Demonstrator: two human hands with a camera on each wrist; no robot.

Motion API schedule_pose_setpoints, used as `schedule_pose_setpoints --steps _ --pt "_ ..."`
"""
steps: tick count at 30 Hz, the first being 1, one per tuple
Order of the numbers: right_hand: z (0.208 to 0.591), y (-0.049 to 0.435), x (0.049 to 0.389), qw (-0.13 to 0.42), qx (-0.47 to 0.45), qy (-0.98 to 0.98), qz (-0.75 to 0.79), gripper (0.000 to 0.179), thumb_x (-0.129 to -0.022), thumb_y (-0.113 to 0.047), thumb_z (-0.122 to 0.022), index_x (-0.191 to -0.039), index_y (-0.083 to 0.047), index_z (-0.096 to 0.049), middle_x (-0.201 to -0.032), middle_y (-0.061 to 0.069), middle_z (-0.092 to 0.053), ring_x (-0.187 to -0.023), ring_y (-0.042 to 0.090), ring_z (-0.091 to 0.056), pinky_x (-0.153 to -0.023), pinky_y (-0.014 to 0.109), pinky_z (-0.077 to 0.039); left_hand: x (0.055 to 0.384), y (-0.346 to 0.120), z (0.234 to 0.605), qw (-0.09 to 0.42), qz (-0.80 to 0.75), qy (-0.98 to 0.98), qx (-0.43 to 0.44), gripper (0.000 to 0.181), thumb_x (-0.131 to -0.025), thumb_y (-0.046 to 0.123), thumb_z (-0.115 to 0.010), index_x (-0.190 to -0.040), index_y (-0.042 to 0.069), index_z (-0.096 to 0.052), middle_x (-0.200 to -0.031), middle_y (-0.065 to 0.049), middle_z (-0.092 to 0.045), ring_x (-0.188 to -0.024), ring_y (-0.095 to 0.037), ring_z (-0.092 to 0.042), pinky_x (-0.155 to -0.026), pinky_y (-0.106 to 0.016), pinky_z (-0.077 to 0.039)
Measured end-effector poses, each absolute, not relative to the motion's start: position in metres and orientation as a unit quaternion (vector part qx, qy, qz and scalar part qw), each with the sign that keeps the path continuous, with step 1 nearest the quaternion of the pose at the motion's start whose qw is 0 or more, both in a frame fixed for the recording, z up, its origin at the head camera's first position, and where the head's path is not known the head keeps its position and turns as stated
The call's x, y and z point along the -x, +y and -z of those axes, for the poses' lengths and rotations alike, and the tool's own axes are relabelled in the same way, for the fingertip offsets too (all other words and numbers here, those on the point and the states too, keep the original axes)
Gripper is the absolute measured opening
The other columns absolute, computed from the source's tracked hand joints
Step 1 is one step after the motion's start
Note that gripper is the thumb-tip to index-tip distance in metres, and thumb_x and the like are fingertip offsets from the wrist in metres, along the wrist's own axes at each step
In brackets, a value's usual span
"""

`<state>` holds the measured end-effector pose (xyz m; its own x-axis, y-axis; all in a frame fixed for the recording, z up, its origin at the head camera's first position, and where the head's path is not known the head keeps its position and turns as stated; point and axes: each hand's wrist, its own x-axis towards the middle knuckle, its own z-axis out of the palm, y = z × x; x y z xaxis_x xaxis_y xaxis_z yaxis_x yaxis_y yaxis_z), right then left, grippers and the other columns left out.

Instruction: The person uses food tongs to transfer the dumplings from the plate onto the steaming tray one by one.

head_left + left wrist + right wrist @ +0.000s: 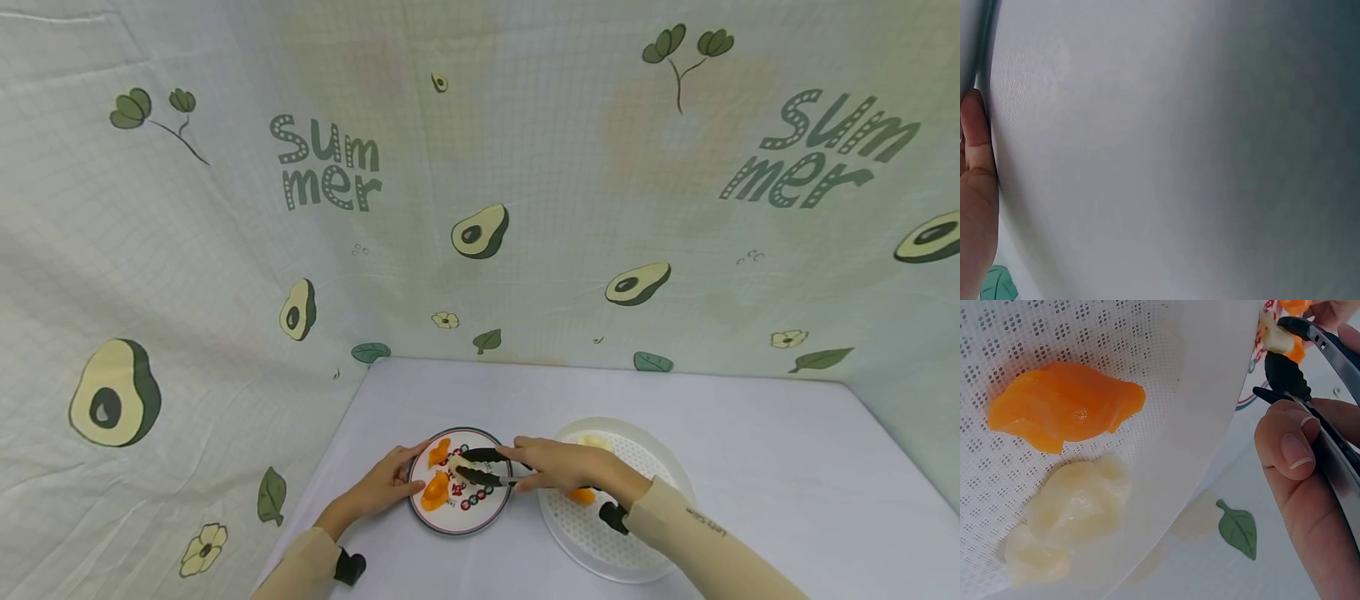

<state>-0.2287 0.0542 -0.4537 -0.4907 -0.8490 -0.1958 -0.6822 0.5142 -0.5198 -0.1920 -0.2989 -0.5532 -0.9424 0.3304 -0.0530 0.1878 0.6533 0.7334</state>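
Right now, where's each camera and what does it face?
Head: on the head, facing forward and down at plate, tongs, tray; left hand, right hand show.
Left wrist: on that wrist, facing pale surface; left hand at left.
Right wrist: on that wrist, facing tray; right hand and part of left hand at right.
Head and right wrist share tongs, tray.

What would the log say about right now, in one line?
left hand: holds plate | right hand: grips tongs, tips at pale piece | on plate: two orange pieces | white tray: orange piece, pale food
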Motion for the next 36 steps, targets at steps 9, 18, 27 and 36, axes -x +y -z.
schedule_pose_setpoints --steps 9,18,27,36 --pt "0.4549 0.0528 0.2299 0.227 0.445 0.845 0.188 0.065 -0.098 -0.029 -0.066 -0.151 -0.002 -0.04 -0.11 0.005 -0.052 -0.09 0.013 -0.05 -0.08 0.026 -0.045 0.1926 -0.2981 0.5521 0.096 -0.386 0.906 -0.143 0.069 -0.094 0.025 -0.071 -0.154 0.014 -0.039 -0.101 -0.004 -0.043 -0.075 -0.011 -0.042 -0.064 -0.021 -0.039" --pt "0.4539 0.0522 0.2308 0.231 0.444 0.848 0.175 0.066 -0.097 -0.03 -0.066 -0.151 -0.001 -0.04 -0.105 0.004 -0.052 -0.084 0.01 -0.046 -0.076 0.026 -0.041 0.1926 -0.2969 0.5491 0.094 -0.391 0.905 -0.141 0.069 -0.094 0.026 -0.072 -0.154 0.015 -0.04 -0.1 -0.004 -0.043 -0.075 -0.012 -0.042 -0.063 -0.022 -0.038" --pt "0.4576 0.0516 0.2301 0.226 0.452 0.843 0.182 0.066 -0.097 -0.03 -0.066 -0.151 -0.003 -0.04 -0.106 0.003 -0.053 -0.087 0.01 -0.048 -0.078 0.026 -0.043 0.1923 -0.2988 0.5527 0.096 -0.394 0.903 -0.142 0.07 -0.093 0.026 -0.072 -0.154 0.013 -0.04 -0.099 -0.004 -0.042 -0.074 -0.012 -0.042 -0.063 -0.022 -0.038" --pt "0.4481 0.0597 0.2232 0.207 0.446 0.852 0.18 0.066 -0.097 -0.034 -0.065 -0.15 -0.002 -0.042 -0.122 0.009 -0.056 -0.112 0.018 -0.056 -0.094 0.033 -0.047 0.1934 -0.2993 0.5523 0.096 -0.388 0.906 -0.142 0.07 -0.094 0.027 -0.071 -0.155 0.015 -0.039 -0.098 -0.004 -0.041 -0.075 -0.013 -0.042 -0.064 -0.022 -0.038"
